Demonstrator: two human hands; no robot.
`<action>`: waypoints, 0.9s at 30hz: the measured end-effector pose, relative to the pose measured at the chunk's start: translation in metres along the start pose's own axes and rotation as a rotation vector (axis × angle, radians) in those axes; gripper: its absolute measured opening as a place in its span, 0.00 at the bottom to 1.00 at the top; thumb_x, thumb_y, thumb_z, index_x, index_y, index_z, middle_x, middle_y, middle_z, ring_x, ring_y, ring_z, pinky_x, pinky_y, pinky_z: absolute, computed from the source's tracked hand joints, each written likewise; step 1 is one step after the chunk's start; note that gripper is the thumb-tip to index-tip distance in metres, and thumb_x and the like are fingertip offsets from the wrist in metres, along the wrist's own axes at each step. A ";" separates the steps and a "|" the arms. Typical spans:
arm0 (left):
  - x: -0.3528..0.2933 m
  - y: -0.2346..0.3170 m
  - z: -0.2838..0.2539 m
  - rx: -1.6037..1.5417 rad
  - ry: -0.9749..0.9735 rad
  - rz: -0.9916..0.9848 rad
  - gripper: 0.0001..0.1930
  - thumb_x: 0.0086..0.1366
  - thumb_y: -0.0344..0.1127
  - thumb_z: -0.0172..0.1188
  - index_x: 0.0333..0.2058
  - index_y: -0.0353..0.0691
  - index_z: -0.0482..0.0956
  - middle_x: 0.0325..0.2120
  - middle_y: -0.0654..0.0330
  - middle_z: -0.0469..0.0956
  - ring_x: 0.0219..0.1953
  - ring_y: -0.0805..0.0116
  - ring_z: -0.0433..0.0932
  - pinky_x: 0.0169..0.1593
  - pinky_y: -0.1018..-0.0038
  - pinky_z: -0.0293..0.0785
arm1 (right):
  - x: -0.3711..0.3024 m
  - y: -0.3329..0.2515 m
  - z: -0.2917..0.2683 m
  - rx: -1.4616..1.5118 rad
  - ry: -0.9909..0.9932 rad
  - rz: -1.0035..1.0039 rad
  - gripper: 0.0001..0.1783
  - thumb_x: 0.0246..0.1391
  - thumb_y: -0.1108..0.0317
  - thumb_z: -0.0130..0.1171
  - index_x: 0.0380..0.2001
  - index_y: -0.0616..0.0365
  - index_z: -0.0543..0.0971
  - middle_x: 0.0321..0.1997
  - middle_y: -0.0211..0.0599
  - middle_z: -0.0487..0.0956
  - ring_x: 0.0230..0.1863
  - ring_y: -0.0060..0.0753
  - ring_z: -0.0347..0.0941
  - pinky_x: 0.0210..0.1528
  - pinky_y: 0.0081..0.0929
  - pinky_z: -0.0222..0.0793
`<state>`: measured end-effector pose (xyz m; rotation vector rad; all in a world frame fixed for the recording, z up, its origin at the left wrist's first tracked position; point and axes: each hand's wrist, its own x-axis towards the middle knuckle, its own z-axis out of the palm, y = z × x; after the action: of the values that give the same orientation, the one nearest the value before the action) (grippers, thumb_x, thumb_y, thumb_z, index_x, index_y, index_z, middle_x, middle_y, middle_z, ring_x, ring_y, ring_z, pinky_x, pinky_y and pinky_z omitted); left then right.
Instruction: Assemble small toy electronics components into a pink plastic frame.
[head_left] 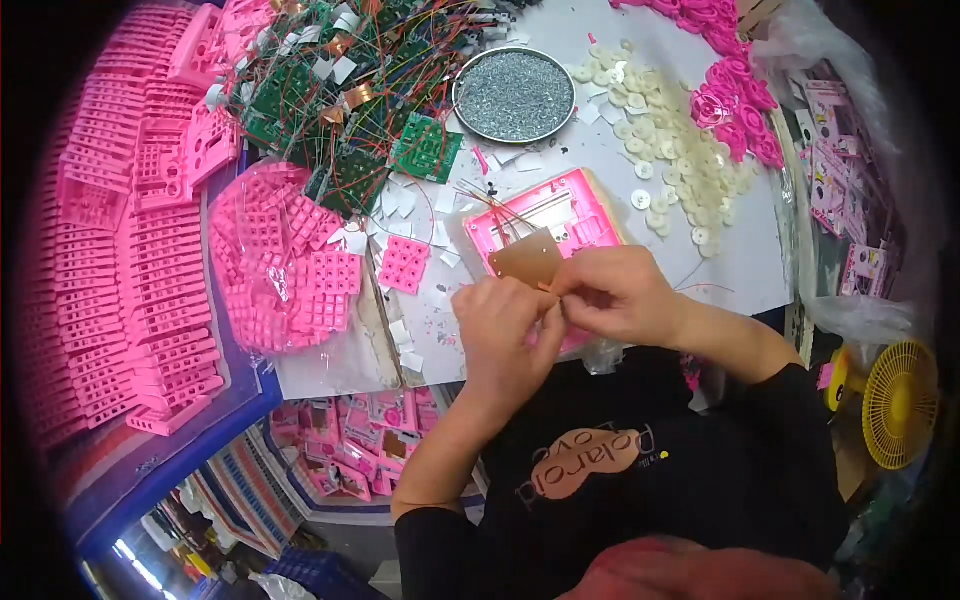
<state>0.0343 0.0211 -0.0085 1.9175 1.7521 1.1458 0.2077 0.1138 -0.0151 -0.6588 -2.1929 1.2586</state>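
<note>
A pink plastic housing [592, 210] lies in front of me on the table, with metal strips in its upper part. Over it sits a brown circuit board [524, 256], thin wires running up from its far side. My left hand [508, 328] is closed in a pinch at the board's near edge. Against it, my right hand [622, 292] pinches too, fingertips almost meeting the left ones. A tiny orange bit shows between the fingertips, too small to name. Both hands hide the near part of the housing.
Beyond are green circuit boards [426, 148] with tangled wires, a round tray of small metal screws [462, 98] and whitish discs [690, 175]. Pink keypads [404, 265] lie left, beside stacked pink housings [150, 290]. A yellow fan [900, 404] stands at right.
</note>
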 end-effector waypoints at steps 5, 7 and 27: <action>-0.005 -0.006 -0.003 -0.310 -0.121 -0.421 0.02 0.62 0.26 0.63 0.33 0.37 0.80 0.22 0.63 0.78 0.21 0.75 0.74 0.27 0.76 0.67 | -0.006 0.003 0.007 -0.087 0.060 -0.150 0.09 0.47 0.74 0.67 0.34 0.59 0.82 0.34 0.35 0.82 0.29 0.36 0.80 0.29 0.29 0.76; -0.004 -0.013 -0.010 -0.498 -0.228 -0.608 0.03 0.66 0.28 0.61 0.36 0.36 0.80 0.22 0.64 0.80 0.20 0.79 0.74 0.25 0.79 0.68 | -0.007 0.006 0.011 -0.222 0.099 -0.402 0.11 0.45 0.73 0.68 0.35 0.59 0.81 0.37 0.35 0.82 0.32 0.35 0.80 0.30 0.29 0.76; -0.022 -0.024 -0.005 -0.025 -0.180 0.126 0.16 0.54 0.22 0.66 0.42 0.37 0.76 0.31 0.54 0.76 0.33 0.52 0.76 0.35 0.62 0.74 | -0.010 0.009 0.012 -0.585 -0.139 -0.567 0.10 0.36 0.67 0.60 0.27 0.54 0.81 0.33 0.29 0.74 0.39 0.36 0.74 0.34 0.27 0.75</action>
<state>0.0160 0.0038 -0.0296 2.0710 1.5361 0.9954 0.2084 0.1044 -0.0306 -0.1156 -2.6194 0.3830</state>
